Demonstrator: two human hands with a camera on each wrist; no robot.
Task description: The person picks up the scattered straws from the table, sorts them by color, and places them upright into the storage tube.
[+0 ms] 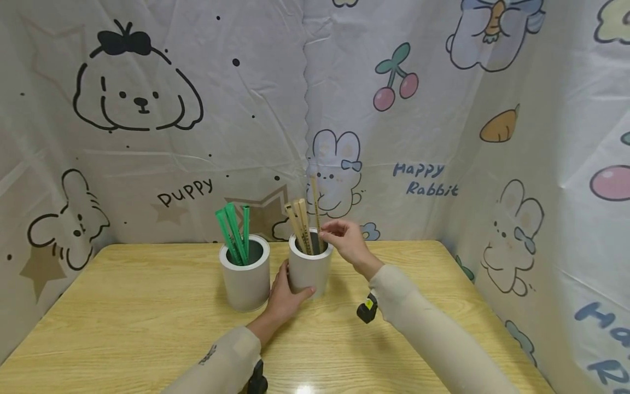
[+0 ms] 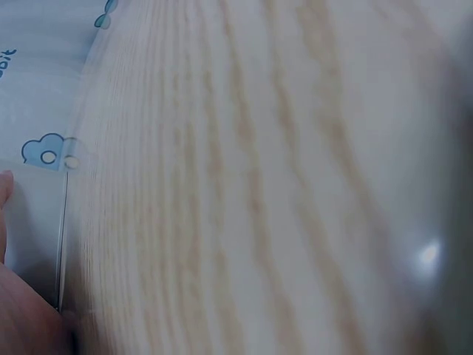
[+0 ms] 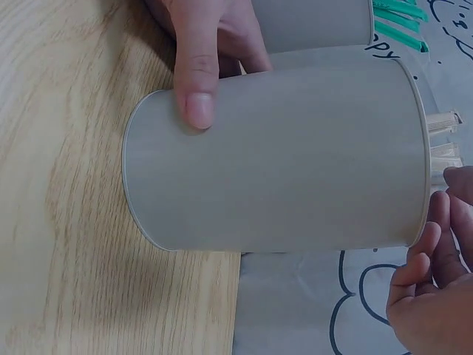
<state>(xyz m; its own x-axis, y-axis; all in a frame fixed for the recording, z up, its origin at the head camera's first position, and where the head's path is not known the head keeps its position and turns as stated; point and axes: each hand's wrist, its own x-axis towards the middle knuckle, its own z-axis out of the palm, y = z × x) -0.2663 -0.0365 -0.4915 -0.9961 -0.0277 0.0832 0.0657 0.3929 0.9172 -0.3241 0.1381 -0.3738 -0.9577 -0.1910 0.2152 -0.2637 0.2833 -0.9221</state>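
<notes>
A white cylindrical holder stands upright on the table. My left hand grips its lower left side, the thumb lying across the front wall. Several slim tan stick packets with dark print lean inside it. Above its right rim, my right hand pinches one tan stick packet that points upward; its lower end sits at the holder's mouth. To the left stands a second white holder with several green stick packets. In the left wrist view only part of the left hand shows.
Both holders stand on a light wood-grain table. A printed cloth hangs behind the table and along its sides. Small black cameras are strapped at the wrists.
</notes>
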